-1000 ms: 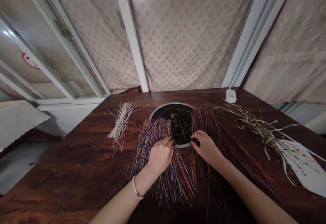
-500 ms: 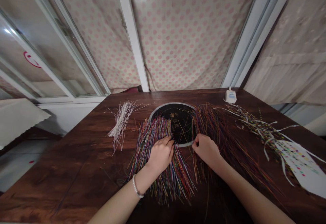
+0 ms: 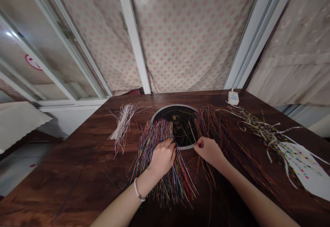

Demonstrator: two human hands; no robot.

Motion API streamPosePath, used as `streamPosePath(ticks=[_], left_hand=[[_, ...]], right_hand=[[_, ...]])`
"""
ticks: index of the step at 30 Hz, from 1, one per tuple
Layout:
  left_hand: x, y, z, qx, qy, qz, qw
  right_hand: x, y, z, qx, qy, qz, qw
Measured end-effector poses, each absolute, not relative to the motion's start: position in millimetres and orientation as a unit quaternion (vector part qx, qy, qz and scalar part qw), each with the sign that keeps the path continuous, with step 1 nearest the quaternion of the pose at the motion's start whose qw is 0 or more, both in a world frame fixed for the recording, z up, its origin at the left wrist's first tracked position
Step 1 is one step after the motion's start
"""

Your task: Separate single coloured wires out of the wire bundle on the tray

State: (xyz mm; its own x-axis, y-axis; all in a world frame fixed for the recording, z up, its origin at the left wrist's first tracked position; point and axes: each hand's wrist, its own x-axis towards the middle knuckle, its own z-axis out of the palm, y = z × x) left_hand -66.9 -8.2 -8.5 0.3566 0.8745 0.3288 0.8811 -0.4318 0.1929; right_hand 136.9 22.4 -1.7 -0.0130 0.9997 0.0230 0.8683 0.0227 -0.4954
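Observation:
A thick bundle of thin coloured strands [image 3: 157, 130], like wires or cords, fans out over the near rim of a round black tray [image 3: 170, 111] with gold characters. On top of the bundle rests my left hand [image 3: 164, 154], its fingers bent and pressed together at the bundle's right edge; its fingertips are partly hidden. My right hand [image 3: 209, 149] is closed in a pinch at the tray's near right rim. From that pinch a thin pale strand [image 3: 192, 132] slants up and left over the tray. A looser pile of reddish-brown strands [image 3: 227, 134] lies beside and under my right hand.
A bunch of white strands [image 3: 123, 123] lies on the wooden table [image 3: 85, 151] at left. At right are black, yellow and white speckled strips [image 3: 257, 125], a white sheet with coloured dots [image 3: 306, 172] and a small white box [image 3: 233, 97]. Polka-dot curtains hang behind.
A thin pale strand now stands out from my right hand's pinch over the tray. My right hand has shifted only slightly; my left hand stays on the bundle.

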Motion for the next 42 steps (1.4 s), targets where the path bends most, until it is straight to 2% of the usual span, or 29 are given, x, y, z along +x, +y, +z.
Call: streamPosePath(ticks=[5, 9, 13, 17, 21, 25, 37, 42], left_hand=[[-67, -9, -5, -0.818, -0.520, -0.242, -0.031], [-61, -13, 1, -0.821, -0.463, -0.316, -0.111], [-49, -14, 2, -0.747, -0.465, -0.394, -0.264], [-43, -9, 1, -0.658, -0.457, -0.431, -0.416], [-46, -4, 2, -0.600, -0.437, -0.456, -0.491], [-48, -3, 5, -0.569, -0.438, -0.465, -0.519], [-51, -2, 6, -0.516, -0.478, -0.478, -0.526], [-53, -2, 6, -0.492, -0.489, -0.459, -0.555]], right_hand=[[134, 27, -4, -0.564, -0.659, 0.390, 0.310], [124, 24, -9, -0.530, -0.594, 0.511, 0.325], [116, 18, -7, -0.497, -0.570, 0.570, 0.322], [112, 12, -3, -0.469, -0.593, 0.566, 0.329], [111, 9, -3, -0.464, -0.628, 0.525, 0.339], [110, 7, -4, -0.448, -0.664, 0.483, 0.354], [112, 7, -1, -0.435, -0.720, 0.427, 0.331], [111, 4, -3, -0.451, -0.729, 0.372, 0.357]])
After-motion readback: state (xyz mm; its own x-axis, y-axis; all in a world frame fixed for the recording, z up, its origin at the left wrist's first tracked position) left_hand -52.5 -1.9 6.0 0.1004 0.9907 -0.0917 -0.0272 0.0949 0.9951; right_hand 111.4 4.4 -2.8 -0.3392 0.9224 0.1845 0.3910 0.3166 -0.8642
